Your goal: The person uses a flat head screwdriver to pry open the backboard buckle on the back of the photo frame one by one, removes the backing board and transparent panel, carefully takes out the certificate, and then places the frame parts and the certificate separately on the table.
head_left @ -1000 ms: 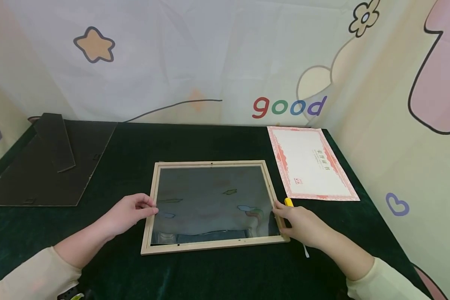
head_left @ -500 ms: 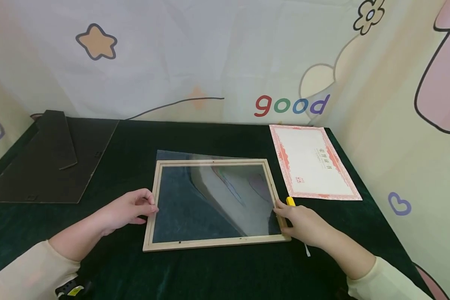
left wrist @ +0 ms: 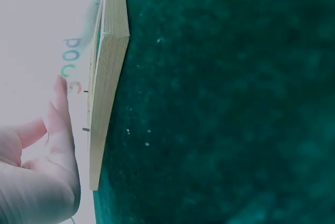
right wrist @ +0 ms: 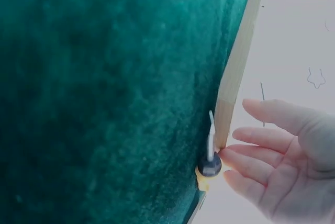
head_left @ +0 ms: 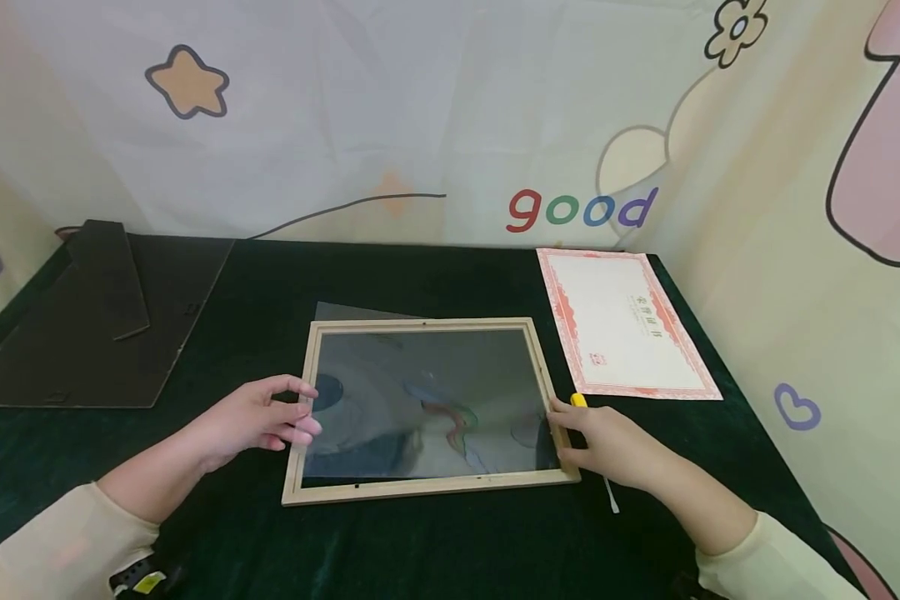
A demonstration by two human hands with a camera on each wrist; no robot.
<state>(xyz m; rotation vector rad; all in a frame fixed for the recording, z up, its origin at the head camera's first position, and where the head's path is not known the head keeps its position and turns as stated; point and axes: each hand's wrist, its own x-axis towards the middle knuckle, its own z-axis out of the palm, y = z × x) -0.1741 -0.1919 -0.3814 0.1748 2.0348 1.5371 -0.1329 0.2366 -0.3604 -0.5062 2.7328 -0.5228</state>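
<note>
A pale wooden picture frame lies on the dark green cloth before me. A clear, shiny sheet covers its opening, and the sheet's far left corner pokes out past the far rail. My left hand is at the left rail, fingers spread and fingertips over it; in the left wrist view those fingers are extended above the frame. At the right rail, my right hand rests its fingertips with the fingers nearly straight. A screwdriver with a yellow handle lies partly hidden under that hand, alongside the frame.
A black backing board with a stand leg lies at the left. At the back right is a certificate with a red border. Printed fabric hangs behind and beside the table.
The clear sheet stuck out along the far rail half a second ago; now only its left corner does. My left fingers have spread out over the left rail. The right hand stays put.
</note>
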